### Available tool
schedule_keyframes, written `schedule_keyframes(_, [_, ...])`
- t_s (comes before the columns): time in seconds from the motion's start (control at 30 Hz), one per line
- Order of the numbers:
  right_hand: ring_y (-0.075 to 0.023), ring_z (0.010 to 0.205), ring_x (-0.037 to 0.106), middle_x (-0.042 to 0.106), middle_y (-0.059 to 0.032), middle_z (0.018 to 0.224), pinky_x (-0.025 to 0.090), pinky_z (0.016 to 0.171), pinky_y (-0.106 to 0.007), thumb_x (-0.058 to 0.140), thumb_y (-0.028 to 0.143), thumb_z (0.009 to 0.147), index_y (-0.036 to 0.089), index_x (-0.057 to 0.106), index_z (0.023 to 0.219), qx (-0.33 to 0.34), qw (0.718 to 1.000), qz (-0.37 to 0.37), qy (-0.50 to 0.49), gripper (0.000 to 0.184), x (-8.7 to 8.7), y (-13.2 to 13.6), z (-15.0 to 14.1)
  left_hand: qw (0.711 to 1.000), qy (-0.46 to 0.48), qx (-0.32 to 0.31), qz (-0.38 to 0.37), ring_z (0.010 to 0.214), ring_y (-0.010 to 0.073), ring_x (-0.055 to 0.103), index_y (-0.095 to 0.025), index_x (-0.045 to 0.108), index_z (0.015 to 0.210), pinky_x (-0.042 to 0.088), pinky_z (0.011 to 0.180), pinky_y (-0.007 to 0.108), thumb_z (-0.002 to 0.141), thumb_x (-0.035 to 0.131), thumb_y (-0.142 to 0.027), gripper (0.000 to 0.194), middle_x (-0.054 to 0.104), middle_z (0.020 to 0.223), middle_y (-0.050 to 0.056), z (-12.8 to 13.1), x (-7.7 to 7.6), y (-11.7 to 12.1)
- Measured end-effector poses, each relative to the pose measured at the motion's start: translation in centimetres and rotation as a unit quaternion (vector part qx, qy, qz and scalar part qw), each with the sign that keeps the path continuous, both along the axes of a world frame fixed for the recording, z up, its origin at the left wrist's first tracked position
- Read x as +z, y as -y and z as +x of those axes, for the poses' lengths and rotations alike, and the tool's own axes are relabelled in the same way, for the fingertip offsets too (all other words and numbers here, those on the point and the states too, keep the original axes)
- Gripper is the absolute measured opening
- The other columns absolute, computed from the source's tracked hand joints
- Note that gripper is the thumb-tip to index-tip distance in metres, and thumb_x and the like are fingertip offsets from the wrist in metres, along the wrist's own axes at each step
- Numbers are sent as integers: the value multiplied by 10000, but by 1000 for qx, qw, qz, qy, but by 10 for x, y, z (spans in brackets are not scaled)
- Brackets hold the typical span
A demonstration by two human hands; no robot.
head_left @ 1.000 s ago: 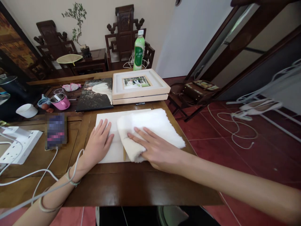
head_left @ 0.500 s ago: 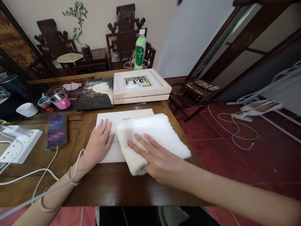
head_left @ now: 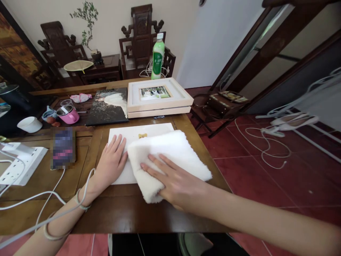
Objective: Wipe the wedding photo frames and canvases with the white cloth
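Note:
A flat white board point(head_left: 131, 132) lies on the wooden table point(head_left: 125, 213) in front of me. Near its far side shows a small gold-coloured metal piece point(head_left: 142, 136). My left hand point(head_left: 113, 160) rests flat on the board's left part, fingers stretched out, holding nothing. My right hand point(head_left: 173, 177) presses a fluffy white cloth point(head_left: 176, 145) onto the board, fingers spread over the top and the thumb at the near folded edge. The cloth covers the board's right part and hangs past its near edge.
Behind the board are stacked wooden picture frames point(head_left: 160, 106), a dark photo panel point(head_left: 106, 110) and a green bottle point(head_left: 157, 58). On the left are a pink mug point(head_left: 68, 115), a white cup point(head_left: 30, 124), a phone point(head_left: 63, 147) and a power strip point(head_left: 23, 167) with cables crossing my left forearm.
My right hand and the cloth have slid slightly left and toward me, uncovering more of the gold-coloured metal piece. My left hand has stayed on the board.

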State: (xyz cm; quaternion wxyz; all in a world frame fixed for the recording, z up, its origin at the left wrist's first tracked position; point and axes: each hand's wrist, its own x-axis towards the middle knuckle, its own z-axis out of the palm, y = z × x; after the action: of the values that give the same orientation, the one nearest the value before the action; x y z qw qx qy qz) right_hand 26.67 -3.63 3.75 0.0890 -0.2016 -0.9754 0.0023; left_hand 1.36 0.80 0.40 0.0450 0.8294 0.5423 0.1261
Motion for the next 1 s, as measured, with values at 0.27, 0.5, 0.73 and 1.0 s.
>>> schedule_keyframes(0.27, [-466,1402,302,386,-186,1542,291,1125,-635,636,73,783,128,760,970,-48,996,-56,50,231,3,-38,-9,1000,1,0,14,1485,343,245,-100,397,1468,326,1146,592,1021,309,-390,540,348,1570,189,0,-2,-1])
schedule_keyframes(0.5, [-466,1398,304,384,-206,1537,295,1115,-650,619,84,812,128,758,938,-53,997,-29,56,193,2,-42,-12,1000,4,-5,21,1486,335,244,-128,389,1472,328,1144,592,1022,310,-394,529,347,1573,177,-1,-3,-1])
schedule_keyframes(0.73, [-523,1326,392,460,-266,1459,376,1053,-686,608,99,817,92,760,799,-26,999,1,-22,153,-2,6,-13,1000,-5,-8,-1,1497,332,210,-113,361,1483,315,1146,596,1005,321,-307,517,309,1590,183,-2,-1,0])
schedule_keyframes(1.0, [-437,1384,366,445,-147,1500,363,1097,-642,557,-13,669,131,769,818,-69,995,-66,7,296,5,1,11,1000,5,3,12,1490,340,228,-101,393,1463,316,1146,594,1020,319,-375,526,338,1575,189,-1,-2,0])
